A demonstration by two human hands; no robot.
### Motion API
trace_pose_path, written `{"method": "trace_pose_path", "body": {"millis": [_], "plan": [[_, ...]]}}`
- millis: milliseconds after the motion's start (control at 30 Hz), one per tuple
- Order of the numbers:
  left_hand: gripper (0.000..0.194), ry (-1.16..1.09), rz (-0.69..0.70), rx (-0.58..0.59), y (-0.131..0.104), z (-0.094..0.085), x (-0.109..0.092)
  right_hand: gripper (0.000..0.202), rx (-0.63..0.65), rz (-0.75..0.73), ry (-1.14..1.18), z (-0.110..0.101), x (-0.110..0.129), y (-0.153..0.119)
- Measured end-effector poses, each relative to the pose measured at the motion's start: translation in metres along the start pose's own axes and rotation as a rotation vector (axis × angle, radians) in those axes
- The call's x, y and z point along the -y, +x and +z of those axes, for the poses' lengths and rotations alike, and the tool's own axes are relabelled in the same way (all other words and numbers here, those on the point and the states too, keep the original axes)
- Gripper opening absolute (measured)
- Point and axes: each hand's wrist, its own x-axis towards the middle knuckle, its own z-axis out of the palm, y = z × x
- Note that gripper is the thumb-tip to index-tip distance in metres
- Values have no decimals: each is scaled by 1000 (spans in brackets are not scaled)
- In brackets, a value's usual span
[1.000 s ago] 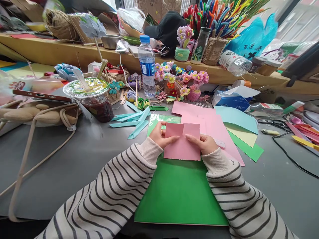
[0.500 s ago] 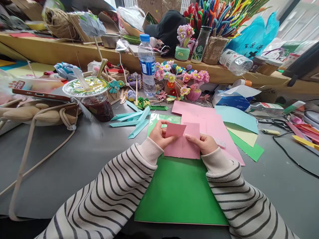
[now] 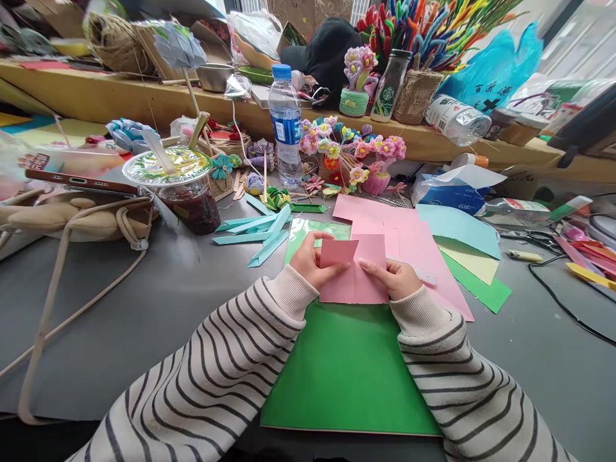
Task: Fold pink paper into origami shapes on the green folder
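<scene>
A pink sheet of paper point(image 3: 353, 285) is held up between both hands over a green board point(image 3: 353, 366). Its upper left part is folded over as a flap, and a crease shows down the middle. My left hand point(image 3: 310, 262) pinches the flap side, thumb across the front. At the right side, my right hand point(image 3: 392, 277) grips the paper with its thumb on the face; the other fingers are partly hidden behind. Behind the hands lie larger pink sheets point(image 3: 433, 256), with a small pale strip point(image 3: 426, 276) near my right hand.
Folded light-blue paper strips point(image 3: 269, 231) lie to the left, beside a lidded drink cup point(image 3: 187, 199). A water bottle point(image 3: 287, 135) and handmade flowers point(image 3: 351, 147) stand at the back. Blue, yellow and green sheets point(image 3: 459, 231), scissors point(image 3: 534, 240) and a black cable point(image 3: 568, 311) are right.
The pink paper's lower edge has risen slightly and the sheet has shifted a little. Both hands keep their hold in nearly the same place.
</scene>
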Motion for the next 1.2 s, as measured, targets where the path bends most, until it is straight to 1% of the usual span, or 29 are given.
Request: {"method": "trace_pose_path", "body": {"millis": [100,167,267,367,433,567,700,800,867,933,1033,1200], "plan": [[52,30,35,-6,-2,1,-1,38,-1,1,-3,0,-1,1],[53,18,25,-17,-1,1,-1,37,11,-2,9,0,-2,1],[58,-65,-45,-24,0,0,0,35,18,-9,31,0,-3,2],[65,-156,-134,22,3,0,2,36,7,-13,40,0,-4,2],[68,-171,-152,28,4,0,3,37,4,-22,38,0,-4,2],[66,-146,-106,-22,3,1,4,40,9,-33,10,1,-5,2],[55,-86,-31,3,0,2,1,42,16,-17,28,1,-8,5],[51,-18,3,-4,-2,2,-1,42,17,-6,35,1,-8,6],[53,-33,-14,-25,-2,3,-2,41,13,-6,37,1,-7,5],[58,-99,-69,-36,-1,4,-1,40,0,6,48,0,-5,4],[63,-212,-134,-15,2,4,2,38,-16,29,74,0,-4,3],[63,-224,-123,-15,3,3,6,36,-2,-13,57,0,-4,2]]}}
